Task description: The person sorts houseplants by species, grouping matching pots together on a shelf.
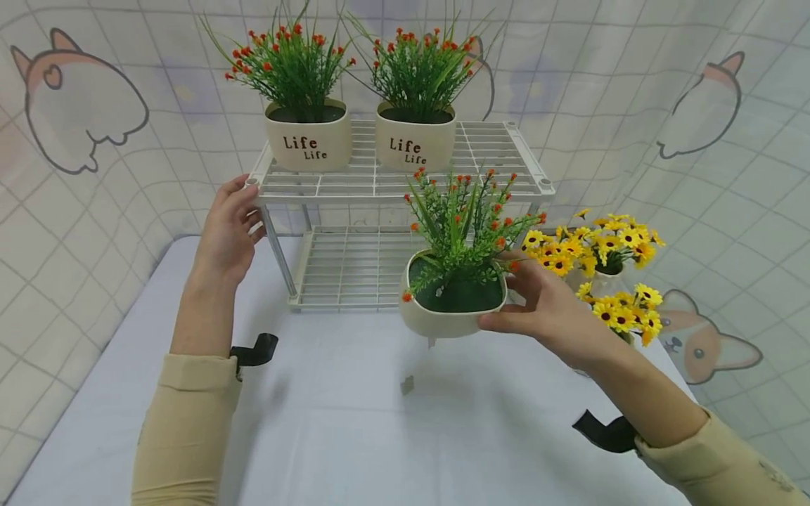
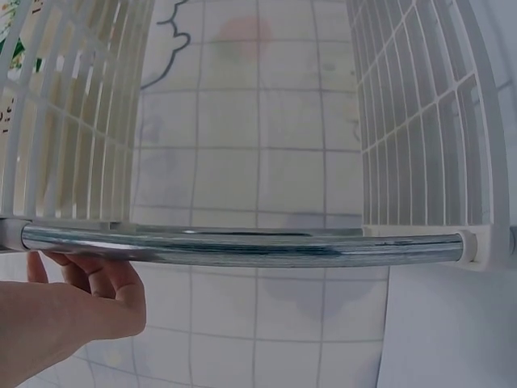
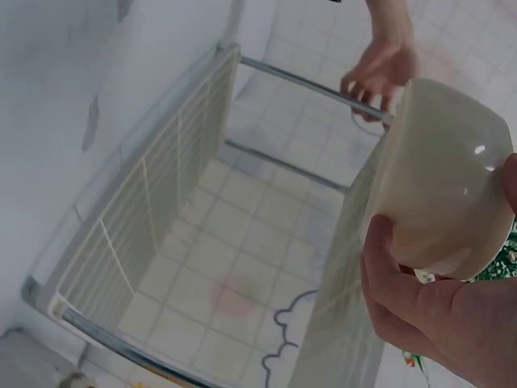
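Observation:
My right hand (image 1: pixel 557 309) grips a cream oval flowerpot (image 1: pixel 443 325) by its right side, thumb at the front. Green foliage with small orange-red flowers (image 1: pixel 465 232) grows from the pot, which hangs above the table in front of a white two-tier wire rack (image 1: pixel 405 188). In the right wrist view the pot's smooth underside (image 3: pixel 444 178) faces the camera. My left hand (image 1: pixel 226 228) holds the rack's front left top corner, its fingers curled beside the metal post (image 2: pixel 258 247). Two cream pots lettered "Life", the left one (image 1: pixel 310 144) and the right one (image 1: pixel 414 144), stand on the top tier.
The rack's lower wire tier (image 1: pixel 354 263) sits close over the white-covered table (image 1: pixel 329 422). Pots of yellow flowers (image 1: pixel 607 242) stand to the right of the rack. A patterned curtain (image 1: pixel 595 84) hangs behind.

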A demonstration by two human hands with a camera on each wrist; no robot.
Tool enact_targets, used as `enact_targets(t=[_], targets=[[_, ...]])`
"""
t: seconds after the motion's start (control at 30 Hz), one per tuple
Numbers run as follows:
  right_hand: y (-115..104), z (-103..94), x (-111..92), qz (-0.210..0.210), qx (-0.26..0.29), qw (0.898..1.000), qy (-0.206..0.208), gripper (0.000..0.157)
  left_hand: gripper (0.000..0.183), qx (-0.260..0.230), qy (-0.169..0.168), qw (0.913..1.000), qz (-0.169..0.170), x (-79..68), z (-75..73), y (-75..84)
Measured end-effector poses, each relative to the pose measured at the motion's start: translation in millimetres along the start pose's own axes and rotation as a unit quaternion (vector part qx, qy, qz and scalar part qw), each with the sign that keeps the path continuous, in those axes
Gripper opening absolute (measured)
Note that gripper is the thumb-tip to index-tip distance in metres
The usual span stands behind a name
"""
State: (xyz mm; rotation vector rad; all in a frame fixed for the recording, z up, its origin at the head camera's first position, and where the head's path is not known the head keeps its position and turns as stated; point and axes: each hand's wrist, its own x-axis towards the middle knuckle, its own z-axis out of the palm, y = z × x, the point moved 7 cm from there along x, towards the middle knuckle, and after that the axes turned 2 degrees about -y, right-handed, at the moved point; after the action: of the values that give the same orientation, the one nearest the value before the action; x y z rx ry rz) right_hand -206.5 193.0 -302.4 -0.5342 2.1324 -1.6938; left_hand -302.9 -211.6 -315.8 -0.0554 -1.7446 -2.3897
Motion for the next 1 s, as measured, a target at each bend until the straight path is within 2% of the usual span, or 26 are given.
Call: enact_targets(t=[0.2,0.37,0.5,0.6,0.8,1.0], targets=[[-21,-12.9,-3,-0.032,-0.015,0.999,0.017,0.077,0.047,0.004,-0.005,1.0,0.003,-0.1,-1.0,-0.1],[-34,-24.7,-6,-0.017,-0.047,0.998,0.042,0.079,0.049,0.019,-0.007,0.9998,0.005,-1.1,-1.6,-1.1],[-43,-34.7,-6,0.0,-0.093,0.994,0.055,0.087,0.05,0.019,-0.008,0.9998,0.005,-1.6,-2.3,-1.8],[-50,-41.9,-4,-0.002,-0.104,0.993,0.059,0.086,0.049,0.017,-0.009,0.9998,0.006,-1.7,-2.2,-1.6],[-65,-52.9,1,-0.019,-0.092,0.993,0.067,0.068,0.05,0.018,-0.004,0.9998,0.005,-2.4,-2.2,-1.2],[-75,-67.7,9,-0.008,-0.105,0.992,0.068,0.071,0.05,0.019,-0.002,0.9998,0.005,-2.7,-2.4,-1.4]])
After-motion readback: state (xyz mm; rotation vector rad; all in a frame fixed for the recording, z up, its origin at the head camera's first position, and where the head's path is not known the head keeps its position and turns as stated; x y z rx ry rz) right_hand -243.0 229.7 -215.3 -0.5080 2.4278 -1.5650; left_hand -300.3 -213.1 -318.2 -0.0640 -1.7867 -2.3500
